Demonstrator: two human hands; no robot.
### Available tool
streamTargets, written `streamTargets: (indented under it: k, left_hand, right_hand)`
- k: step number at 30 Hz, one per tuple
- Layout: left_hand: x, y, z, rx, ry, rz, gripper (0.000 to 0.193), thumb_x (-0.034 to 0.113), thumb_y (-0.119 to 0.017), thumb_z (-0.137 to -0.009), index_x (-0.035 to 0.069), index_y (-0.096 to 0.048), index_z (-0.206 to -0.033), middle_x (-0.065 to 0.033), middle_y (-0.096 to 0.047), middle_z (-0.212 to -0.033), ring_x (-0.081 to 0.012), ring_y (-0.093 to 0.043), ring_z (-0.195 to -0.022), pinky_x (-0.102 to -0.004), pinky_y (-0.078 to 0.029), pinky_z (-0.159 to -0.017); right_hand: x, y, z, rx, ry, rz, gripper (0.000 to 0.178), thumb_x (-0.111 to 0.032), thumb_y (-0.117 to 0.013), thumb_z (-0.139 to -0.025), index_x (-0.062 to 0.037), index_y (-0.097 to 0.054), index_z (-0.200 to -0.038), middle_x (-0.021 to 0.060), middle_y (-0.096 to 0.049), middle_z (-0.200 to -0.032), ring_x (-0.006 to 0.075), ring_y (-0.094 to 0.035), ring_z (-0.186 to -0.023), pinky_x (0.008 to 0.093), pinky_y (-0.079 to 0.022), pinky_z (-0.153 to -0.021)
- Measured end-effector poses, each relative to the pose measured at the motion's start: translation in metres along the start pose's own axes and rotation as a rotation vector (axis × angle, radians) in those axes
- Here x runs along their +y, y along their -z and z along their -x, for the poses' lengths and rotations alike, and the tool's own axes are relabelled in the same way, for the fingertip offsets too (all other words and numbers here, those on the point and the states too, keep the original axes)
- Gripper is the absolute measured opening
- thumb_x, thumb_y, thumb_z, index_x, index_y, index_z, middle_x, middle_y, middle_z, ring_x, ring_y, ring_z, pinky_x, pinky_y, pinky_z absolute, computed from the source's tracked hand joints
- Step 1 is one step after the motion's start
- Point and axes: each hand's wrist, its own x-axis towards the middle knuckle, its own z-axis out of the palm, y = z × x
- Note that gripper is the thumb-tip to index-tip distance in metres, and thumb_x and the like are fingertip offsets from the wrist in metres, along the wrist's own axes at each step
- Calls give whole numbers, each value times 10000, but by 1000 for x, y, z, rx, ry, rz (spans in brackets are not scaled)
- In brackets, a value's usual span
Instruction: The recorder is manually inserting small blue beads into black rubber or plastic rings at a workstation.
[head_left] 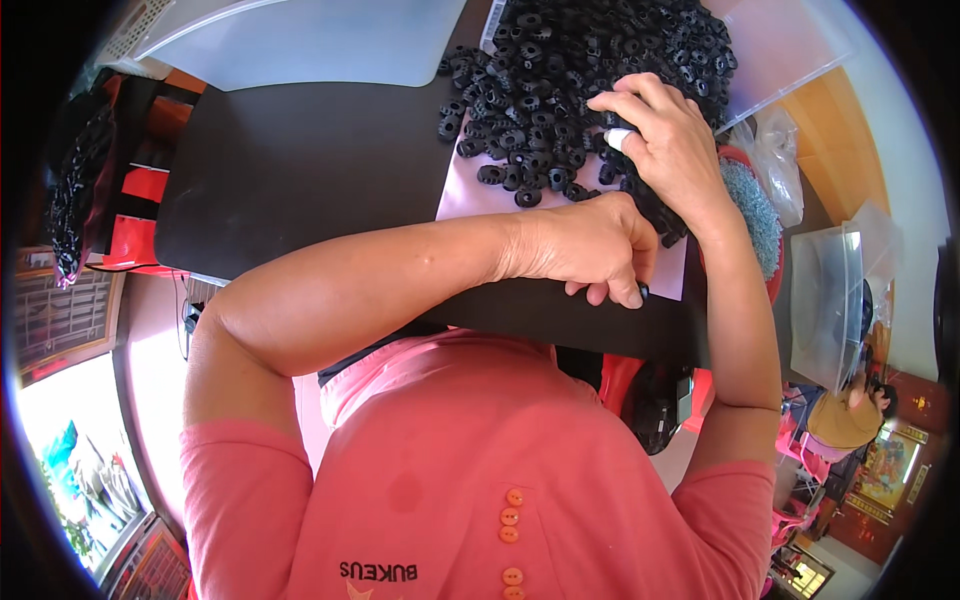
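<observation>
A heap of small black barrel-shaped plastic pieces with holes, which look like cord locks, spreads over the far right of the dark table. Some lie on a pink sheet under the front of the heap. My left hand reaches across to the table's near edge, its fingers closed round a small black piece that mostly hides inside them. Over the right side of the heap rests my right hand, fingers apart and bent down onto the pieces. A white wrap covers one of its digits.
A translucent plastic bin stands at the far left of the table. Another clear container wall rises behind the heap. Right of my right arm are a red-rimmed basin with bluish contents and a clear box.
</observation>
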Motion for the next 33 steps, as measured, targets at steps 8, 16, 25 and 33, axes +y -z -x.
streamTargets:
  k: [8, 16, 25, 33]
  left_hand:
    - [-3, -2, -5, -13, 8, -8, 182, 109, -738, -742, -19, -652, -840, -48, -618, -686, -105, -594, -564, -248, -439, -446]
    - [-4, -3, -4, -5, -30, -51, 186, 111, -747, -734, -17, -657, -833, -46, -627, -706, -107, -597, -568, -248, -437, -442]
    - [-3, -3, -3, -9, -34, -84, 178, 111, -742, -725, -10, -659, -826, -44, -631, -708, -109, -599, -583, -254, -445, -460]
    - [-5, -4, -6, -6, -55, -82, 165, 98, -738, -724, -16, -655, -809, -49, -627, -692, -111, -588, -556, -251, -433, -437]
  right_hand:
    - [4, -3, -13, 66, -2, -11, 154, -119, -639, -793, -155, -718, -921, 17, -596, -915, 231, -606, -943, 394, -433, -829]
    - [-20, -21, -41, -3, -56, -2, 146, -136, -687, -773, -132, -710, -917, 24, -639, -915, 238, -621, -937, 405, -433, -816]
    - [-18, -30, -38, 42, 19, -25, 139, -106, -659, -789, -148, -705, -913, 28, -638, -912, 235, -631, -931, 417, -437, -813]
    - [-15, -29, -35, -23, 8, 82, 135, -107, -643, -803, -144, -714, -912, 39, -640, -942, 240, -632, -966, 428, -436, -826]
